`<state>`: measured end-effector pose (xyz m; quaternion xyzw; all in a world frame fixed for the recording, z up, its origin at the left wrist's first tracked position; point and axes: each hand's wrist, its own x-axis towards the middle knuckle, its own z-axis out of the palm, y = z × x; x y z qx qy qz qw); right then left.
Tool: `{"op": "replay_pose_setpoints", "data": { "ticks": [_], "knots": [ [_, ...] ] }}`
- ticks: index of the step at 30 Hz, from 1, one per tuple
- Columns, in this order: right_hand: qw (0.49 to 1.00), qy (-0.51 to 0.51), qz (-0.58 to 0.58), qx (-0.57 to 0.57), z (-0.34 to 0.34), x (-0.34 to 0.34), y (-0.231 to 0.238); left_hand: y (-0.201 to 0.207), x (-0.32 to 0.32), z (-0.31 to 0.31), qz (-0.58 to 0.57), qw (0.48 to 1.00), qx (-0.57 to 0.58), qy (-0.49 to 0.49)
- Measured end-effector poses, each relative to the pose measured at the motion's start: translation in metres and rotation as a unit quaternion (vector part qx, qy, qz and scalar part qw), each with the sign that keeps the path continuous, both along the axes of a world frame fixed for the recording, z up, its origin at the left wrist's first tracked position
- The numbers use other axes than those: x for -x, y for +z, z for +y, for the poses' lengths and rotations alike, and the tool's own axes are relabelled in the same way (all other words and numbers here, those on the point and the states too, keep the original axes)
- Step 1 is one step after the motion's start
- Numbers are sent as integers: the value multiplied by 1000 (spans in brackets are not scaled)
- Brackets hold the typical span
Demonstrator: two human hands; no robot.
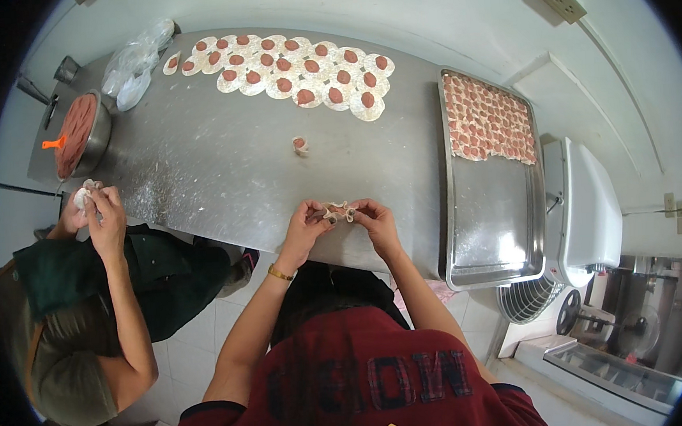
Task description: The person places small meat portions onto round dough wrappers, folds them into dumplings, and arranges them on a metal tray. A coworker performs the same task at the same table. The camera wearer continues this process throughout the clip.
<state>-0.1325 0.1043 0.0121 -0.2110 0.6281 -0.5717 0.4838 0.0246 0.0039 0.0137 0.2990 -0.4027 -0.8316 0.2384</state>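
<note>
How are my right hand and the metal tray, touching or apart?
Apart. The head view shows a strip of grey tabletop between the right hand and the metal tray.

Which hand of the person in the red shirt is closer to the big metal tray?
Right. The right hand is to the left of the tray, with the left hand farther left, across the filled wrapper.

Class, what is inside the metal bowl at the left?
The metal bowl holds pinkish filling, with an orange handle showing against it. The filling covers the bowl's bottom, so that cannot be seen.
</note>
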Motion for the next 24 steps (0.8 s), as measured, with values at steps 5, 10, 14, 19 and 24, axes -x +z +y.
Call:
{"op": "replay_pose_setpoints", "data": {
  "ticks": [5, 10, 14, 19, 24],
  "knots": [
    [992, -57, -89, 74, 14, -2, 5, -1, 7, 5, -75, 988, 134, 1],
    [998, -20, 57, -5, 23, -8, -5, -2, 7, 13, -272, 910, 298, -94],
    [969, 17, 239, -52, 28, -3, -12, -4, 7, 24, -205, 900, 380, -54],
    [954, 41, 290, 57, 33, -4, -5, -6, 6, 25, -166, 900, 398, -60],
    [939, 65, 338, 17, 29, -2, -2, -3, 13, 28, -218, 906, 354, -79]
  ]
}}
